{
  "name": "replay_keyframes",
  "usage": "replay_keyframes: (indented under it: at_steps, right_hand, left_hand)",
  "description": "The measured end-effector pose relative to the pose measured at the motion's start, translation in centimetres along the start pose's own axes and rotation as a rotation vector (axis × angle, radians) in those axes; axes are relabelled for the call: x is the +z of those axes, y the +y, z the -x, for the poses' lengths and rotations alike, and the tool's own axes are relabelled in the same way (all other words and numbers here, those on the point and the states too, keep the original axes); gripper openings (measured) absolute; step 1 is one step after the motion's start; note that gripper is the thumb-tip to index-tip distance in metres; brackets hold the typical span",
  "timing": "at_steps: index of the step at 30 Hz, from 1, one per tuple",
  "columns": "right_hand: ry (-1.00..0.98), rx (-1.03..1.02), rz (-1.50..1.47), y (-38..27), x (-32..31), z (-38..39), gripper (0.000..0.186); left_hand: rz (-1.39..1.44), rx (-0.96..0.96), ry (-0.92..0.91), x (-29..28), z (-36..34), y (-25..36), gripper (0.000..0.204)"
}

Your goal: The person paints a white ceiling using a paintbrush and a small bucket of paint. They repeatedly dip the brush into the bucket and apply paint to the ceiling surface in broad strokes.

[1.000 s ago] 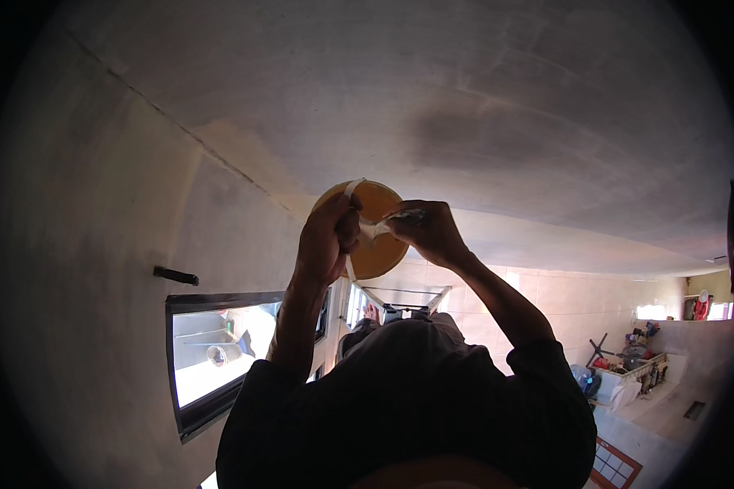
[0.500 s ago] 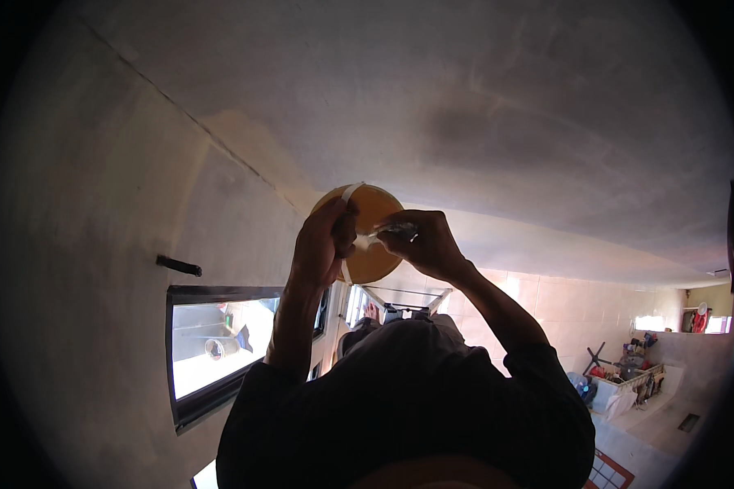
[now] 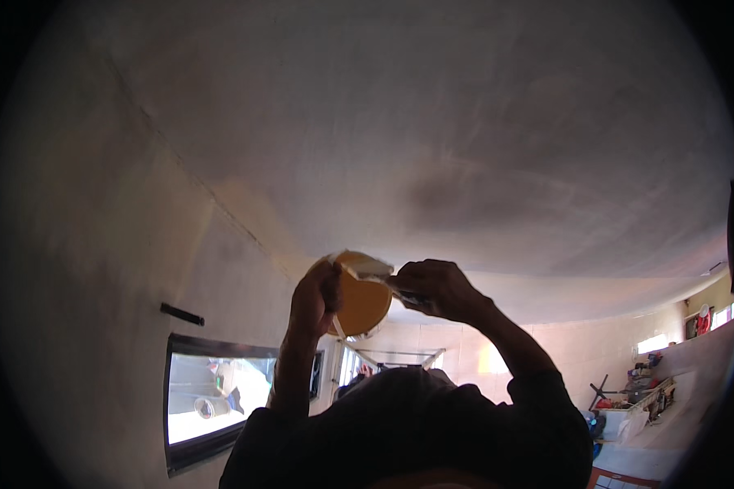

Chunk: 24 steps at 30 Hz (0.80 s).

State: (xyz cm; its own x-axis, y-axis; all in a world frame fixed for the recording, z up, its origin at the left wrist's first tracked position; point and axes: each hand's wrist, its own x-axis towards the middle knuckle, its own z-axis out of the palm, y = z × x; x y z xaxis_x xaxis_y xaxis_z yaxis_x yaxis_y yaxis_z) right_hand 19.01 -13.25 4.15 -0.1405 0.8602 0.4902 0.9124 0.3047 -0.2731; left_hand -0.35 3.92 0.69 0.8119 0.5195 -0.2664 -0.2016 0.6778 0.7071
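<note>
My left hand (image 3: 316,297) is closed at the left side of a round orange-yellow tub-like thing (image 3: 365,308), where a white strap runs across it. Whether it is a bucket or a flat disc I cannot tell. In my right hand (image 3: 439,287), the fingers are closed round a flat hand tool (image 3: 371,267) with a wide pale end. That end lies over the upper part of the round thing; whether it is a brush or a scraper is too blurred to tell. Both arms are raised in front of a grey plastered surface.
A dark-framed window (image 3: 220,399) is at lower left, with a short dark pipe stub (image 3: 182,314) jutting from the wall above it. Metal ladder-like bars (image 3: 395,357) show beyond my body. Far right, a cluttered bench (image 3: 640,395) holds tools and materials.
In the picture, both hands and the round thing sit lower, as the view has tilted up. The tool's pale end has moved from the middle of the round thing to its upper edge.
</note>
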Motion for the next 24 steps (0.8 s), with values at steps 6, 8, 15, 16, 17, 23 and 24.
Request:
replay_keyframes:
  at_steps: [6,8,15,16,17,23,24]
  right_hand:
    - [-0.027,-0.036,0.162,-1.9,-1.4,2.0,0.034]
    - [-0.001,-0.008,0.158,-2.3,-1.9,2.0,0.033]
    - [0.386,0.288,-0.319,-0.3,-9.3,-2.9,0.027]
    - [0.458,0.3,-0.341,0.8,-11.8,-4.1,0.026]
    - [0.52,0.307,-0.374,1.4,-13.8,-6.2,0.025]
    - [0.816,-0.1,-0.467,3.8,-29.8,-22.5,0.022]
    - [0.841,-0.23,-0.443,4.7,-32.6,-24.9,0.024]
  left_hand:
    - [0.016,0.01,0.068,0.0,2.4,0.3,0.02]
    - [0.013,0.013,0.045,-0.5,2.5,0.3,0.021]
    - [-0.015,0.028,0.077,-3.4,0.9,-1.1,0.027]
    - [-0.037,0.024,0.096,-2.4,0.6,-1.1,0.025]
    - [-0.051,0.023,0.128,-2.5,0.7,-1.0,0.023]
    - [-0.04,-0.016,0.151,-3.2,-2.0,-1.1,0.02]
    - [-0.047,-0.025,0.148,-3.6,-3.1,-1.6,0.02]
